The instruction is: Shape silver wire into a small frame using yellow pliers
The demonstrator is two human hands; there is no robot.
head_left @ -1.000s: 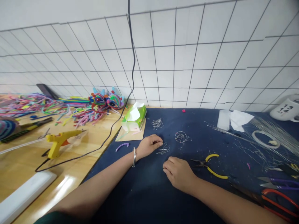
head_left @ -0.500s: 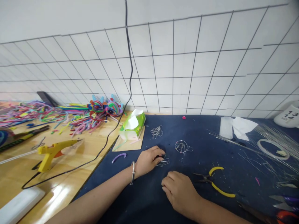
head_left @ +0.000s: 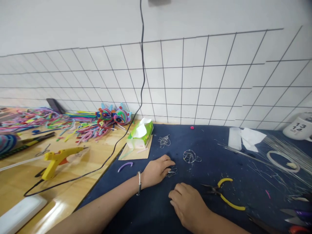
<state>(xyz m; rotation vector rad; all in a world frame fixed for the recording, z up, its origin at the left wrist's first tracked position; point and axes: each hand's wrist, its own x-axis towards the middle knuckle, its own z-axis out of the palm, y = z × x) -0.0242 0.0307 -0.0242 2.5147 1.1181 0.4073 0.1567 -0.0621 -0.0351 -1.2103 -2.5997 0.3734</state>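
Left hand (head_left: 158, 170): was loosely parted; I couldn't tell whether it gripped.
Thin silver looped-wire bundle (head_left: 172, 172): lay on the dark-blue tabletop (head_left: 149, 209), just right of that nearer hand, long axis roughly left-right.
Right hand (head_left: 188, 204): was curled, nearside, contents hidden from me.

A slim, shiny silver-coloured bangle (head_left: 139, 184) was worn on the left wrist (head_left: 142, 180), low and left of the frame's centre; both forearms (head_left: 104, 208) were left bare.
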